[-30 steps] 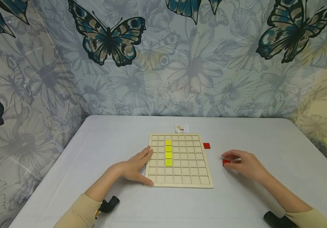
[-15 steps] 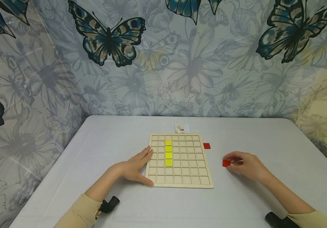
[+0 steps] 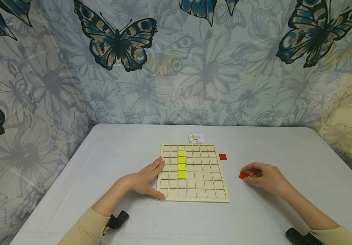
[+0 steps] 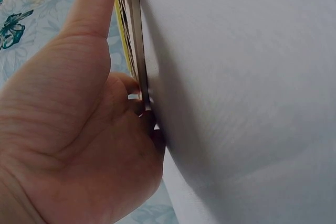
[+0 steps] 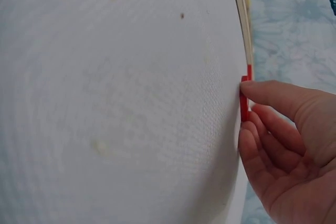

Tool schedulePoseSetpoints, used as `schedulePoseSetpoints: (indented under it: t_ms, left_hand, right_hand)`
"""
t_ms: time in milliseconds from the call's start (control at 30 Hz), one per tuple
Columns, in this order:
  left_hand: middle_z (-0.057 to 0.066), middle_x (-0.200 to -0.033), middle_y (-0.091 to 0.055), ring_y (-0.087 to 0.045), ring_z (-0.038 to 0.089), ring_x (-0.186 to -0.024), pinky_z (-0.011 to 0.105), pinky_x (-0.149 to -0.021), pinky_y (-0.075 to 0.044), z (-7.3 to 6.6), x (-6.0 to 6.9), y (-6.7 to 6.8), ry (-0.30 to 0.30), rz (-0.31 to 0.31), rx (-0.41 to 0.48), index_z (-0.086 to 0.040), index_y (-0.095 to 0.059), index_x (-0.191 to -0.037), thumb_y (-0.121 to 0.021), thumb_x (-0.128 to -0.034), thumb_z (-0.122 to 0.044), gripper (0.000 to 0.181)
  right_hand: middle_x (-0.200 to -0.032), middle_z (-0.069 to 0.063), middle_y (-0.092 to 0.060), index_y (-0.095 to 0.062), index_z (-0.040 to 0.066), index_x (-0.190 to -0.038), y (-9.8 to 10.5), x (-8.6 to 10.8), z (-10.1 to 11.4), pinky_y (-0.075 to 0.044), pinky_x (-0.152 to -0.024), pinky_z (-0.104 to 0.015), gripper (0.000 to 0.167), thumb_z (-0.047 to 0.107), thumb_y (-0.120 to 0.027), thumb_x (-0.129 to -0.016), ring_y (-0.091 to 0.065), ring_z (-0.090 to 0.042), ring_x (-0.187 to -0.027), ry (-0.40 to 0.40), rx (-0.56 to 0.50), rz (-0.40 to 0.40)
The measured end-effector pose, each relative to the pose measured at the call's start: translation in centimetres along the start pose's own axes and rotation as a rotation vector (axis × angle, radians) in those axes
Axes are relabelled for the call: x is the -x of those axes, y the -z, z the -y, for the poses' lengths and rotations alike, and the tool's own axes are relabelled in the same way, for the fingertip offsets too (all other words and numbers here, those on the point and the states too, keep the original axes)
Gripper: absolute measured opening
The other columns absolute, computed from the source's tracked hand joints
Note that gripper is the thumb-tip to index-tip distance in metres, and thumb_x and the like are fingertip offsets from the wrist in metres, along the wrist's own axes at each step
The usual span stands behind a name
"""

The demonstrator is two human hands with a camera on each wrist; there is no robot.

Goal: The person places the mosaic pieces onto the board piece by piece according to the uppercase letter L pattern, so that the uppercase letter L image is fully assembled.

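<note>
A pale wooden grid board (image 3: 206,183) lies flat on the white table, with a column of several yellow square tiles (image 3: 181,166) in its cells. My left hand (image 3: 145,178) rests against the board's left edge, fingers fairly straight and thumb at the near left corner. To the right of the board, my right hand (image 3: 265,175) pinches a red square tile (image 3: 243,175) between thumb and fingertips, at or just above the tabletop. The right wrist view shows this tile (image 5: 244,100) edge-on beneath the thumb. Another red tile (image 3: 223,157) lies beside the board's upper right edge.
Behind the board lies a small white card (image 3: 195,137) printed with a grid and coloured cells. The white table (image 3: 274,143) reaches back to a wall with butterfly-patterned covering (image 3: 209,68). Black wrist devices sit by both sleeves.
My right hand has shifted slightly right, showing more of the red tile at its fingertips, and the tile has turned a little. The left hand and board have stayed put.
</note>
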State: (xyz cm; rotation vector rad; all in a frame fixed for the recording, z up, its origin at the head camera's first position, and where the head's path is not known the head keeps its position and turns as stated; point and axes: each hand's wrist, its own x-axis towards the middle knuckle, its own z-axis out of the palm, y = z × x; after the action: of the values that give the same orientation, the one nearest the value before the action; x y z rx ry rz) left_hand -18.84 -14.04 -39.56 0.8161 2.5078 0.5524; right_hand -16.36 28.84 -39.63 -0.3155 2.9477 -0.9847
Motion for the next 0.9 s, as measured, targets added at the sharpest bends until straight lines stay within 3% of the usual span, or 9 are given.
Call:
schedulePoseSetpoints:
  t_ms: [900]
  left_hand:
    - [0.015, -0.162, 0.007, 0.004, 0.028, -0.148, 0.048, -0.118, -0.011, 0.1, 0.0, -0.1, -0.004, -0.003, -0.001, -0.003, -0.005, -0.156, -0.077, -0.0760, -0.057, 0.121]
  right_hand:
    - [-0.092, 0.001, -0.068, -0.071, 0.008, -0.109, -0.9, -0.4, 1.5, -0.052, -0.070, -0.024, 0.035, 0.025, -0.081, -0.080, -0.062, -0.016, -0.085, -0.026, -0.084, 0.020]
